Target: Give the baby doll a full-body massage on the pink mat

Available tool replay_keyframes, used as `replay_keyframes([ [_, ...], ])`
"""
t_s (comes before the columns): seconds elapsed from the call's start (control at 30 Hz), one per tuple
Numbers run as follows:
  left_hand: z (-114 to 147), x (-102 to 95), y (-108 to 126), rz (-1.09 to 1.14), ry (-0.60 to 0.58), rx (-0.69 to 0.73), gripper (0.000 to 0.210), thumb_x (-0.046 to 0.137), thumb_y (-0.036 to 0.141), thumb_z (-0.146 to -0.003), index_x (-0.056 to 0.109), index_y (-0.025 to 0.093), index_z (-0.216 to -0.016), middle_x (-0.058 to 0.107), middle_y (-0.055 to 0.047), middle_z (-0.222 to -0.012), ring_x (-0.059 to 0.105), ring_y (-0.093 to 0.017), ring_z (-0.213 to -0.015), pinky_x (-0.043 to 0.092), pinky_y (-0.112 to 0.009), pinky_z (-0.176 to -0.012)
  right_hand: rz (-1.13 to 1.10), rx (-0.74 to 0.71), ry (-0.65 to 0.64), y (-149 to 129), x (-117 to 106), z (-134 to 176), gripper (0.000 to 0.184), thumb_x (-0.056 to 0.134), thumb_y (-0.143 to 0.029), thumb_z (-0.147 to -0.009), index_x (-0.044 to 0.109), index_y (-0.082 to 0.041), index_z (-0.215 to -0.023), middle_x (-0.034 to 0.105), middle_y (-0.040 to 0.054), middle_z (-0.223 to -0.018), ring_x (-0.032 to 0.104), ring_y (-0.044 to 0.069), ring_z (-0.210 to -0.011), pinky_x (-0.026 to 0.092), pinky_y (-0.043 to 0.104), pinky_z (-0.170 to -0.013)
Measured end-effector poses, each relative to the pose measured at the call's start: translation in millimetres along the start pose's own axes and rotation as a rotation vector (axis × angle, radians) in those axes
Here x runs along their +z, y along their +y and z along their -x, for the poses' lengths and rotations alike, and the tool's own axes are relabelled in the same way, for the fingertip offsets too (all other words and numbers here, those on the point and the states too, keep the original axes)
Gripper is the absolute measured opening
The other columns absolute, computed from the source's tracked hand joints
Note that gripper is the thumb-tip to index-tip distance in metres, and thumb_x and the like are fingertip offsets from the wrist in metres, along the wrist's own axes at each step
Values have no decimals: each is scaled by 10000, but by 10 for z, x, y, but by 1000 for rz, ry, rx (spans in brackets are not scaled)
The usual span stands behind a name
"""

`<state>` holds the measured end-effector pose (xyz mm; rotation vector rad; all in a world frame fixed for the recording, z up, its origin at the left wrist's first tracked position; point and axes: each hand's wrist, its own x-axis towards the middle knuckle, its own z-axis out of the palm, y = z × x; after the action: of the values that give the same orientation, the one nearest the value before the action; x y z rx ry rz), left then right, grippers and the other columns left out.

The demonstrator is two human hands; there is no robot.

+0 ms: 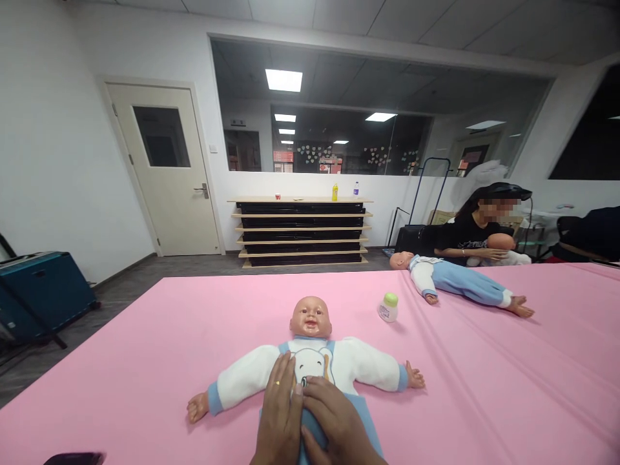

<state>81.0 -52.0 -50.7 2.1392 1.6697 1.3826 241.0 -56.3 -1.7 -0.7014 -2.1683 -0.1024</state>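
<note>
A baby doll (310,318) lies face up on the pink tabletop, its arms spread wide. It wears a white top with a bear picture and blue trim. My left hand (281,408) rests flat on the doll's chest and belly, fingers stretched towards its head; one finger bears a ring. Beside it, my right hand (334,413) lies on the belly with its fingers slightly bent, and the two hands nearly meet at the middle. Both hands hold nothing. The doll's lower body is mostly hidden by my hands and the frame's bottom edge.
A small white bottle with a green cap (388,307) stands on the pink table cover (145,361). At the right lies a second doll (460,279). Beyond it a person (467,232) holds another doll. A dark object (73,459) sits at the near left edge.
</note>
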Motion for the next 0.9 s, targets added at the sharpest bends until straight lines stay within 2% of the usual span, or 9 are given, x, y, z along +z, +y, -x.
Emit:
replay_keyframes([
  [0.1,-4,-78,40,-13,23,140,556,403,235,-968,279,207,-1509,342,-117,-1545,273,-268,-1451,381,-517,-1125,13,82,-77,23,26,-14,533,528,-216,-758,558,-114,-1280,602,150,-1291,558,277,-1234,487,428,-1045],
  [0.23,-16,-156,68,7,41,420,497,450,240,-932,414,169,-1423,494,-150,-1424,422,-270,-1364,444,-468,-1076,94,177,-151,84,116,73,664,522,-245,-791,432,-99,-1432,466,149,-1447,417,310,-1367,429,500,-1091],
  [0.3,-24,-168,63,42,33,507,422,468,245,-914,509,173,-1328,588,-143,-1317,507,-264,-1290,474,-451,-1045,134,211,-138,109,164,128,686,525,-298,-814,399,-88,-1455,414,160,-1482,373,335,-1391,431,528,-1079],
  [0.4,-55,-179,64,67,-5,558,322,489,252,-890,600,187,-1186,663,-122,-1205,573,-262,-1218,486,-453,-1027,191,256,-89,125,223,185,719,529,-355,-828,365,-70,-1468,387,179,-1494,365,351,-1392,454,538,-1052],
  [0.5,-109,-204,103,13,-63,533,343,499,268,-896,605,202,-1215,667,-97,-1230,579,-253,-1221,496,-447,-1021,246,277,-30,117,251,202,698,517,-325,-835,358,-45,-1454,391,205,-1484,384,352,-1381,472,538,-1030],
  [0.63,-164,-209,155,-31,-139,414,426,478,276,-934,530,254,-1357,600,-51,-1349,522,-230,-1295,482,-439,-1051,258,213,72,72,207,168,672,522,-237,-787,382,-21,-1408,464,227,-1419,425,353,-1349,499,530,-994],
  [0.8,-112,-91,77,44,-117,152,437,393,263,-977,482,284,-1405,496,-37,-1454,402,-223,-1391,387,-505,-1130,199,58,163,-15,40,43,516,563,-188,-766,509,-74,-1267,609,186,-1251,523,328,-1255,521,485,-966],
  [0.9,-57,-24,25,93,-85,-13,447,346,281,-993,458,227,-1422,446,-82,-1490,367,-237,-1411,377,-532,-1131,71,-7,103,-46,-36,-34,419,571,-189,-776,562,-130,-1191,676,125,-1137,617,250,-1133,526,392,-983],
])
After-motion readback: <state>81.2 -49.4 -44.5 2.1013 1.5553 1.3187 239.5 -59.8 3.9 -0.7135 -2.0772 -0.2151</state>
